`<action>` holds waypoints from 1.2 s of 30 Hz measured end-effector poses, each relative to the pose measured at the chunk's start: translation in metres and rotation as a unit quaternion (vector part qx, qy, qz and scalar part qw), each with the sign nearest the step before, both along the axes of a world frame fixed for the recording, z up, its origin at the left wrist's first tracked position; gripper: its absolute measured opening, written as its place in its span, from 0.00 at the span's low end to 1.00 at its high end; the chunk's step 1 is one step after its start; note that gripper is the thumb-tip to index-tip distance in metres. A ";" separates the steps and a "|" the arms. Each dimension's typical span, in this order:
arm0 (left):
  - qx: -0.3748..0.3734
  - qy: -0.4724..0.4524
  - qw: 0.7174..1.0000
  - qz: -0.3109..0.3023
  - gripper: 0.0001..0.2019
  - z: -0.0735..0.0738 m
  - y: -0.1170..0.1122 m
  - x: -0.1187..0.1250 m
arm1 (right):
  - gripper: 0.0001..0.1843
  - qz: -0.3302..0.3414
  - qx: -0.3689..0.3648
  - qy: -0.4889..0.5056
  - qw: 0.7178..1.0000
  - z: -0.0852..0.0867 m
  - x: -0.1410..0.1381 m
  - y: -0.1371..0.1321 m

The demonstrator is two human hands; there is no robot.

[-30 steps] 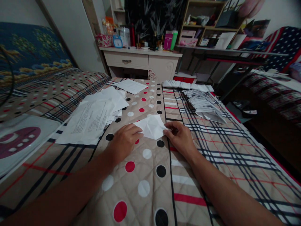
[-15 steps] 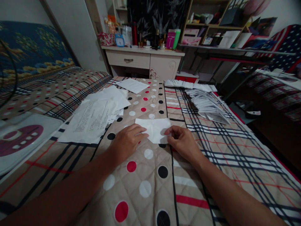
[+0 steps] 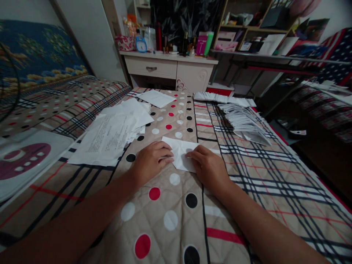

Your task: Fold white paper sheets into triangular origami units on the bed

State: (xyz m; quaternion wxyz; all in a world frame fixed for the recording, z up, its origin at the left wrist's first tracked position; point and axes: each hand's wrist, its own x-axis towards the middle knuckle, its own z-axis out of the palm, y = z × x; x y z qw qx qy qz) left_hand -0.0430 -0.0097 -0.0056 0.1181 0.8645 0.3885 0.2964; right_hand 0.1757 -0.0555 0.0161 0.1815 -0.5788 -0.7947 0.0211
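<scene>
A small white sheet of paper [image 3: 180,154] with creases lies on the quilted bedspread between my hands. My left hand [image 3: 152,159] pinches its left edge between thumb and fingers. My right hand [image 3: 210,167] is closed over its right part, fingertips pressed together on the paper's surface; the thumb is mostly hidden. Left of my hands spreads a pile of larger white papers [image 3: 110,132], the top one printed. At the far right of the bedspread is a fanned stack of folded papers [image 3: 243,123], with a row of folded papers [image 3: 224,99] behind it.
Another few white sheets [image 3: 157,98] lie near the bed's far edge. A white plastic item with a purple oval [image 3: 57,172] sits at the left. Beyond the bed stands a white dresser [image 3: 151,68] crowded with bottles and a blue clock [image 3: 141,44]. Shelves and a desk [image 3: 275,57] are at the right.
My right hand has moved from the paper's right edge inward and left over its surface. The paper has turned slightly. My left hand stays at the left edge.
</scene>
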 end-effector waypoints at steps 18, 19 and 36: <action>-0.168 -0.047 0.984 0.018 0.04 0.001 0.046 0.016 | 0.24 0.043 -0.018 -0.017 0.999 -0.009 -0.009 -0.001; -0.174 -0.056 0.983 0.026 0.04 0.000 0.045 0.017 | 0.25 0.045 -0.019 -0.021 0.999 -0.009 -0.009 -0.001; -0.091 -0.040 0.994 0.048 0.04 -0.003 0.038 0.022 | 0.29 0.045 -0.017 -0.036 0.998 -0.007 -0.011 -0.001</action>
